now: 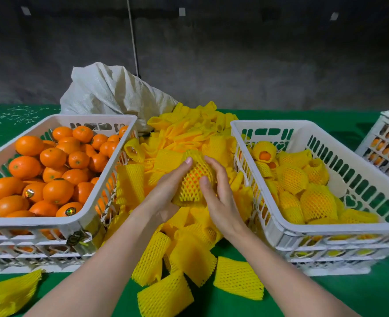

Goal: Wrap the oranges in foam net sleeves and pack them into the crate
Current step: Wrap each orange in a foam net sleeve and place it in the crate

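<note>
1. The left hand [166, 188] curls round the near-left side of an orange [192, 177]. Its forefinger lies along the top of the foam net sleeve [189, 195] that covers the fruit. The other fingertips are hidden under the net.
2. The right hand [221, 197] grips the same orange from the right, with the thumb pressed on the mesh. Its fingers wrap behind the fruit, out of sight.
3. The orange shows only as red-orange patches through the mesh. It is held above a pile of sleeves [189, 133] between the two crates.
4. The pile hides the table beneath it and touches both crate walls.
5. The left crate [58, 221] is full of bare oranges [51, 170]. Its near-left corner is cut off by the frame edge, and the stickers on the fruit are too small to read.
6. The right crate [340, 229] holds wrapped oranges [303, 179]. How deep they lie cannot be told.
7. A third crate [385, 145] is cut off at the right edge. A woven sack [111, 92] stands behind the pile.
8. The green table [326, 294] shows bare near the front edge, below the right crate and between the forearms. A loose sleeve [8, 291] lies at the lower left.
</note>
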Demonstrator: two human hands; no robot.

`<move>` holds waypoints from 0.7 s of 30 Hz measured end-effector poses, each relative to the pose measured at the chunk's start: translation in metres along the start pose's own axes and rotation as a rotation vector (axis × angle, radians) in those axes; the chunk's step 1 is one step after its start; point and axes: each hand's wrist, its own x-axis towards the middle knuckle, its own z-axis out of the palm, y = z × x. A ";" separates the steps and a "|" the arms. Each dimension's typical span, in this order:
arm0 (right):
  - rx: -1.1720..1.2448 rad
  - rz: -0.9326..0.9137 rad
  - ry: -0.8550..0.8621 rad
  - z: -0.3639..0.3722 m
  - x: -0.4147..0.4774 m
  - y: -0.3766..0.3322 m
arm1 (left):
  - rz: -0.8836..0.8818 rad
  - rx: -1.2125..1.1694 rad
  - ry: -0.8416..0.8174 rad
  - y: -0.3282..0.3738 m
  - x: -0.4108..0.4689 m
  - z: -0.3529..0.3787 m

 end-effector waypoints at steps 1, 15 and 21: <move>-0.011 -0.004 -0.037 0.000 -0.003 -0.002 | 0.023 0.002 0.017 -0.001 0.001 0.003; -0.106 -0.126 0.322 -0.100 0.014 -0.017 | 0.260 0.121 0.255 -0.038 0.037 0.110; -0.352 -0.011 0.454 -0.186 0.043 0.002 | 0.544 0.951 0.160 -0.078 0.077 0.161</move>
